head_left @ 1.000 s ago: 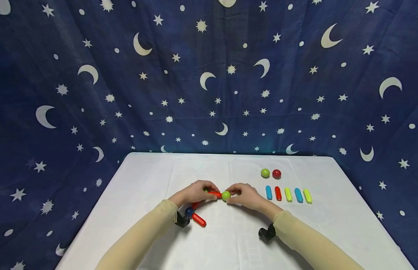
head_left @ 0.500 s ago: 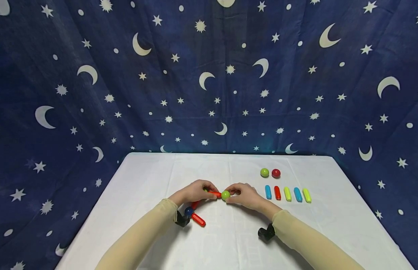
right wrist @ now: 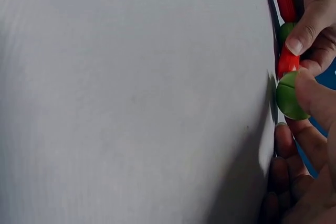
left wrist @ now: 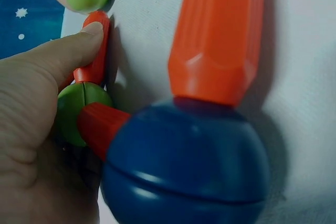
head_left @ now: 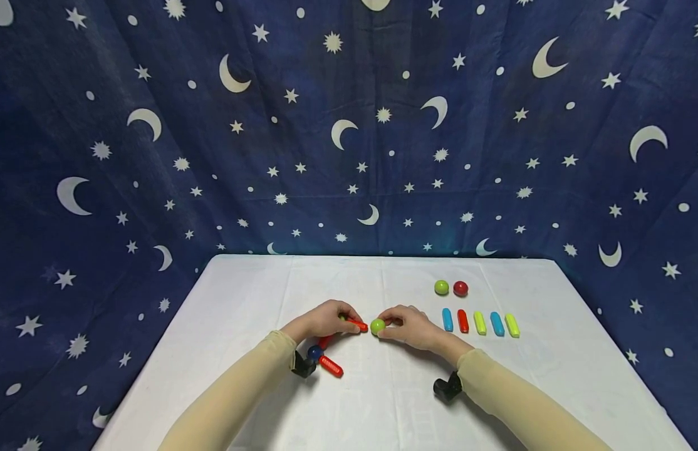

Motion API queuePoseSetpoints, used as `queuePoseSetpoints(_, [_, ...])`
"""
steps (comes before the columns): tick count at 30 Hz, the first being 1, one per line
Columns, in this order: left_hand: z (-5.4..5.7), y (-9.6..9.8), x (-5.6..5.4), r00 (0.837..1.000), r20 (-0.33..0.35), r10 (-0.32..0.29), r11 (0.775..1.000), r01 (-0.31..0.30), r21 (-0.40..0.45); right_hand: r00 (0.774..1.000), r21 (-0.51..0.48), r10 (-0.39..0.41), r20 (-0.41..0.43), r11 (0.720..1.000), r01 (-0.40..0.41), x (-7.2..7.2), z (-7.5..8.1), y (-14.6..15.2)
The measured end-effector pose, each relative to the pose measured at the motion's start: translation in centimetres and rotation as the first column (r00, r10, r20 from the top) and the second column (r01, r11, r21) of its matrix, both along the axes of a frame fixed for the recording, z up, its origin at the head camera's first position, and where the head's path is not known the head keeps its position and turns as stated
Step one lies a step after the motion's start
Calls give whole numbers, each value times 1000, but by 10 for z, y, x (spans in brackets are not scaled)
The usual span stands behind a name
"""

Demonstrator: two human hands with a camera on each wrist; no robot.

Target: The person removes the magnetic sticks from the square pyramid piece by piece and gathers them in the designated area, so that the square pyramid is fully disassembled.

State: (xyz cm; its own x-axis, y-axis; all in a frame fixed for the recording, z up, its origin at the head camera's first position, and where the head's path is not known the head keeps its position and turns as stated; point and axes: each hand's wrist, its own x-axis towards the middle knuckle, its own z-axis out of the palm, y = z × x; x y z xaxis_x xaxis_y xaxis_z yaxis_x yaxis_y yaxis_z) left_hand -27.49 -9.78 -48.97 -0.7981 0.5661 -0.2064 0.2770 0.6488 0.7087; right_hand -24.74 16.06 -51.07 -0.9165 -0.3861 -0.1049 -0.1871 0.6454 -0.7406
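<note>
My left hand (head_left: pixel 328 318) pinches a short red rod (left wrist: pixel 97 69) between thumb and fingers. That rod sits in a green ball (left wrist: pixel 71 114). From the same ball a second red rod (left wrist: pixel 101 124) runs to a blue ball (left wrist: pixel 184 166), which carries a third red rod (left wrist: pixel 218 35); the pieces form one bent chain. My right hand (head_left: pixel 413 327) holds another green ball (head_left: pixel 377 326) by thumb and fingertips. In the head view this ball stands just right of the pinched rod's free end, with a small gap between. The left hand largely hides the chain's green ball there.
On the white table (head_left: pixel 405 401), a loose green ball (head_left: pixel 442 287) and a red ball (head_left: pixel 460 289) lie at the back right. In front of them several rods form a row, among them a blue rod (head_left: pixel 447 320) and a yellow rod (head_left: pixel 512 326). A star-patterned cloth (head_left: pixel 304 144) hangs behind.
The right hand's green ball and the rod in my left hand, together before, now show a small gap between them. The hands have barely shifted, the left slightly leftward.
</note>
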Motion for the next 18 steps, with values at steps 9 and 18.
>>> queuePoseSetpoints(9, [0, 0, -1, 1000, -7, -4, 1000, 4, 3, 999, -105, -13, 41, 994, 17, -1, 1, 2])
queuePoseSetpoints(18, [-1, -1, 1, 1000, -6, -8, 1000, 8, 19, 994, -244, -102, 49, 963, 111, -2, 35, 37])
